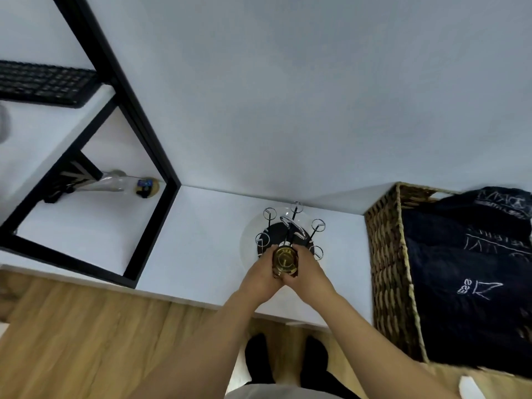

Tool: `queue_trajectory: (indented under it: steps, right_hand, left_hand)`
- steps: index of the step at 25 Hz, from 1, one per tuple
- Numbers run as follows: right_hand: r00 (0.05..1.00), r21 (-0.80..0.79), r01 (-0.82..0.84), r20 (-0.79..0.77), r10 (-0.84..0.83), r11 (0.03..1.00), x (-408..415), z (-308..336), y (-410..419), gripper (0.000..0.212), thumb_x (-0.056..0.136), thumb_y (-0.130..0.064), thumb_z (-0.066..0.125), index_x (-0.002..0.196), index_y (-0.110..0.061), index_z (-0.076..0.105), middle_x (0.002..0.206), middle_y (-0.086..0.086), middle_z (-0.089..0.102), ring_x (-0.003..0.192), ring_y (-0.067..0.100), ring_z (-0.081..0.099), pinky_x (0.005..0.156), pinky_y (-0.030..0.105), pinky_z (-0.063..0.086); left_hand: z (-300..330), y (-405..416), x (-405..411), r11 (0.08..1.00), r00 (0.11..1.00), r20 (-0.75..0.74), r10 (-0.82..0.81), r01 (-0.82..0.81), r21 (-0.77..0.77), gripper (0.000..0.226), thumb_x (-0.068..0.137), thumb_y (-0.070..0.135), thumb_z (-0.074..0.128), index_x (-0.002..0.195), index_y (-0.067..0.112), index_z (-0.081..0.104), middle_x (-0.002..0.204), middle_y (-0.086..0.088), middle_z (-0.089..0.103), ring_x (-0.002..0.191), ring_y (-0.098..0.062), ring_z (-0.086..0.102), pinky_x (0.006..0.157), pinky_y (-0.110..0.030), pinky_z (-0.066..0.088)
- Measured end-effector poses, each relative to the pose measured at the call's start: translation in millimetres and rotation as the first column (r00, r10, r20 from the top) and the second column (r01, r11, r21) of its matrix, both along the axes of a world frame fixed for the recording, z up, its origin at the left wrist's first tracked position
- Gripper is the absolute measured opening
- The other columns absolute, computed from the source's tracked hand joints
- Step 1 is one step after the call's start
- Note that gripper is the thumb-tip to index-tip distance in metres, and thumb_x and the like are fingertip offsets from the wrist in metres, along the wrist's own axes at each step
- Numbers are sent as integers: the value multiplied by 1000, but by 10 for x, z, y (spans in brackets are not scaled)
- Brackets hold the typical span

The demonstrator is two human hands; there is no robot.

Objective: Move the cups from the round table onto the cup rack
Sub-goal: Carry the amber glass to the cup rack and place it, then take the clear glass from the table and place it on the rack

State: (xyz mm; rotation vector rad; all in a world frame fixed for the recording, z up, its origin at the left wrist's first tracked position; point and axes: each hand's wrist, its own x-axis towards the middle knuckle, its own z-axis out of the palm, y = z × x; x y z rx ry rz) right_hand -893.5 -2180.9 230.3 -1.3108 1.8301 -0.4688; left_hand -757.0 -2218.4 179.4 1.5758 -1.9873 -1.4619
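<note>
I see a gold-tinted glass cup held between both hands over the near edge of the chrome wire cup rack with ring-tipped arms. My left hand wraps its left side with fingers curled closed on it, and my right hand does the same on the right. The rack stands on a round black base on the white counter. A woven wicker basket holding dark cloth sits just beside it on the right; a black metal shelf frame stands to the left.
</note>
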Motion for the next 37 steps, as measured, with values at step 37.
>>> queue_trajectory:
  steps: [37]
  right_hand:
    - [422,-255,727,-567,-707,638,-1981,1173,4722,75,100,-49,47,159,-23,9,169,9,0,151,37,16,118,55,26]
  left_hand:
    - [1543,3130,-2966,154,469,402,-786,779,-608,77,98,61,50,161,34,17,173,-2,6,159,-27,0,125,-54,11]
